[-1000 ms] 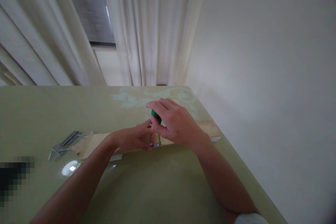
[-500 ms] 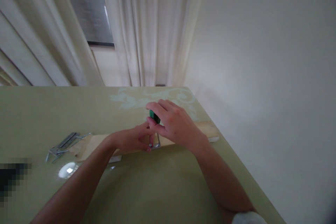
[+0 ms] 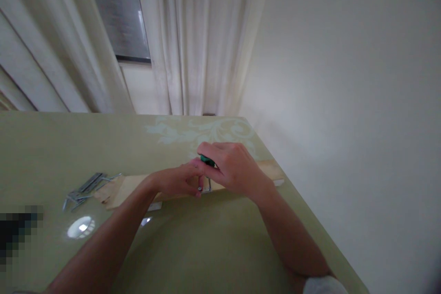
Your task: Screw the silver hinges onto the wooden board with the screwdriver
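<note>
My right hand (image 3: 234, 165) is wrapped round the green and black handle of a screwdriver (image 3: 207, 160), whose thin shaft points down at the wooden board. Below it, a small metal bracket (image 3: 206, 189) sits at the board's near edge. My left hand (image 3: 179, 180) rests over the board, its thumb and fingertips pinched on the bracket's left end beside a small round screw head (image 3: 200, 189). The light wooden board (image 3: 132, 186) lies lengthwise across the table, partly hidden under both hands. The screwdriver tip cannot be made out clearly.
At the board's left end lie several metal parts: flat grey pieces (image 3: 91, 183) and thin rods or bolts (image 3: 77, 203). White pieces (image 3: 155, 206) show beneath the board. The glossy green table (image 3: 193, 243) ends at a right edge near the wall (image 3: 344, 101). Curtains (image 3: 193, 36) hang behind.
My right hand has turned and lowered slightly on the screwdriver, its fingers curled more tightly. My left hand stays at the bracket. The view has shifted a little.
</note>
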Motion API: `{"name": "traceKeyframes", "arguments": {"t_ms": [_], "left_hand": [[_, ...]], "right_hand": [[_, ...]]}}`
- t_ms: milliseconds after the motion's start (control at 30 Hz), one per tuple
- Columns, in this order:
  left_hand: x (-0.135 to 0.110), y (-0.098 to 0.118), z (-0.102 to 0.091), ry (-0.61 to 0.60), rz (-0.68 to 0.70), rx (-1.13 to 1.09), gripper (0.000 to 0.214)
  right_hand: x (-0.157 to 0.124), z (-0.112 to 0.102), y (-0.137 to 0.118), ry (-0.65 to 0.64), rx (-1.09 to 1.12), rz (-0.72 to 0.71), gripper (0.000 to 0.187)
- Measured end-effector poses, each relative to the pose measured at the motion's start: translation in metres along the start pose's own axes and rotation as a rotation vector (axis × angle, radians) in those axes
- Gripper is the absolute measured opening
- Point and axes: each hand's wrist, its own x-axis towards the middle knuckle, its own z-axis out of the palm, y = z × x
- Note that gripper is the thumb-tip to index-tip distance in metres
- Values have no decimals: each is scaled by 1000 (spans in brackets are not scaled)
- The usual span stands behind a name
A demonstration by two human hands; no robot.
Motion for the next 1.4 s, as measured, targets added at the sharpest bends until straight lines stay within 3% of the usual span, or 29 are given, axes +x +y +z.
{"name": "traceKeyframes", "arguments": {"t_ms": [267,367,467,667,800,867,933,1067,1133,1300,1400], "left_hand": [[1,-4,0,27,42,-19,21],[1,-3,-2,24,35,41,22],[1,-3,-3,26,48,49,18],[4,-11,-2,11,76,62,19],[5,-14,-1,24,75,87,20],[4,-14,-1,28,88,84,19],[4,-13,-1,23,93,69,18],[3,-14,0,29,93,61,19],[4,-15,0,29,86,54,19],[6,-15,0,25,91,71,20],[6,-10,0,28,51,83,22]], "right_hand": [[3,-23,-10,-202,-145,145,25],[5,-34,-8,-266,-284,183,39],[9,-41,-6,-341,-313,113,50],[18,-59,10,-535,-239,-39,38],[20,-68,17,-624,-78,-110,29],[20,-70,13,-646,-12,-195,28],[21,-70,5,-639,-63,-186,29],[29,-65,-8,-603,-385,100,54],[35,-63,-9,-604,-474,156,60],[40,-69,-4,-681,-302,-88,32],[38,-69,-3,-662,-270,-47,34]]}}
